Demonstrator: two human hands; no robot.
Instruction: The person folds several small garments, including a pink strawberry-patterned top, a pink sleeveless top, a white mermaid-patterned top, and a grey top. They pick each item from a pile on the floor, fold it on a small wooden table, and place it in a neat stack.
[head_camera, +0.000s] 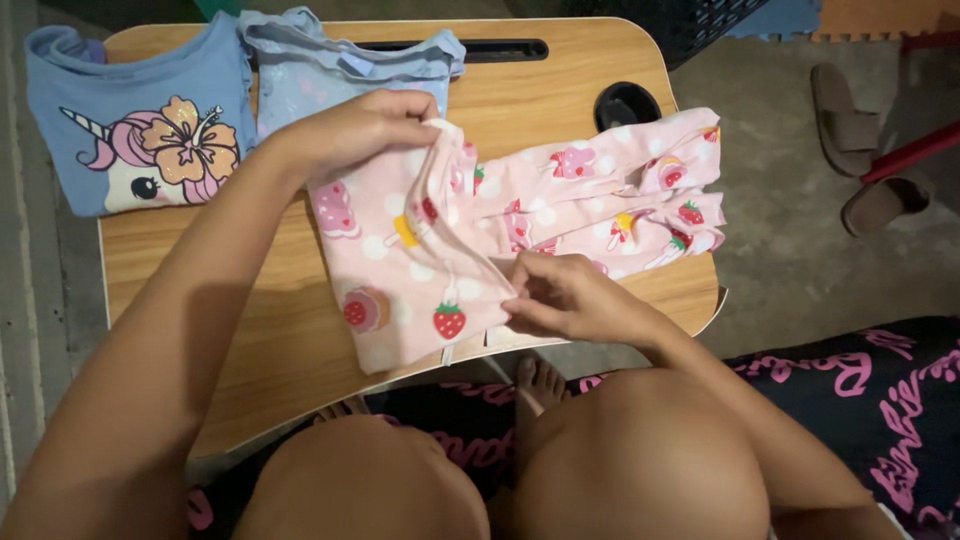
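Your left hand (355, 128) and right hand (560, 297) are both pinched on the pink strawberry-print garment (430, 250) at frame centre on the wooden lap table (280, 330). It looks about half folded: left portion doubled over, right part still bunched. The blue unicorn shirt (130, 120) and the light blue garment (330, 60), upper left, look already laid flat.

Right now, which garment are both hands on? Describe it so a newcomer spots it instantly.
Start at the wooden lap table. Across its middle and right lies the pink garment, gripped by the left hand at its top edge and the right hand at its lower edge. Unlike the blue unicorn shirt and pale blue garment behind it, it is pink with strawberries and cupcakes.
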